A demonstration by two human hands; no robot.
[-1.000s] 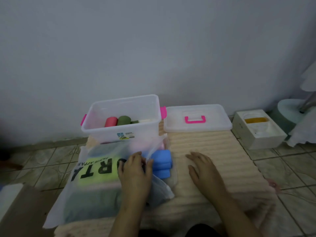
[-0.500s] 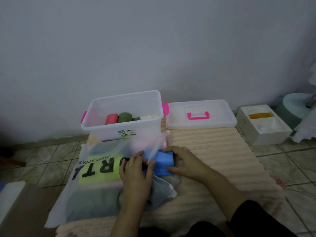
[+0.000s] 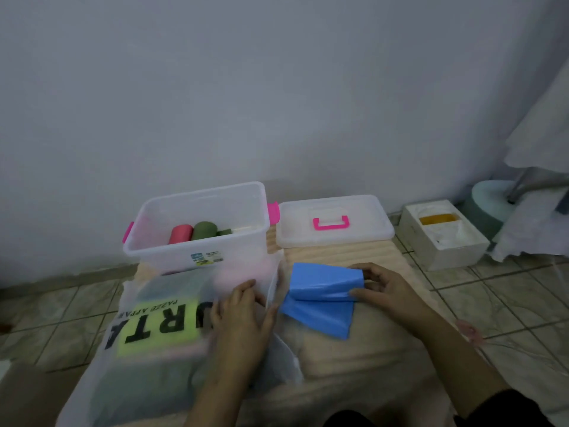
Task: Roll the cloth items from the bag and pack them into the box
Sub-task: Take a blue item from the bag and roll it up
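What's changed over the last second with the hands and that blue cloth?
The right hand, flat on the beige mat a second ago, reached to the bag's mouth, gripped the folded blue cloth and pulled it out rightward onto the mat, where it is partly unfolding. The left hand stayed on the plastic bag. The box, its rolls and the lid are as before.

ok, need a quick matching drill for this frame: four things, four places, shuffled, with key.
Things:
1. blue cloth
2. pink roll
3. lid
4. bag

Places:
A. inside the box
B. flat on the mat, right of the box
C. pinched by the right hand
D. under the left hand

Pairs: 1-C, 2-A, 3-B, 4-D
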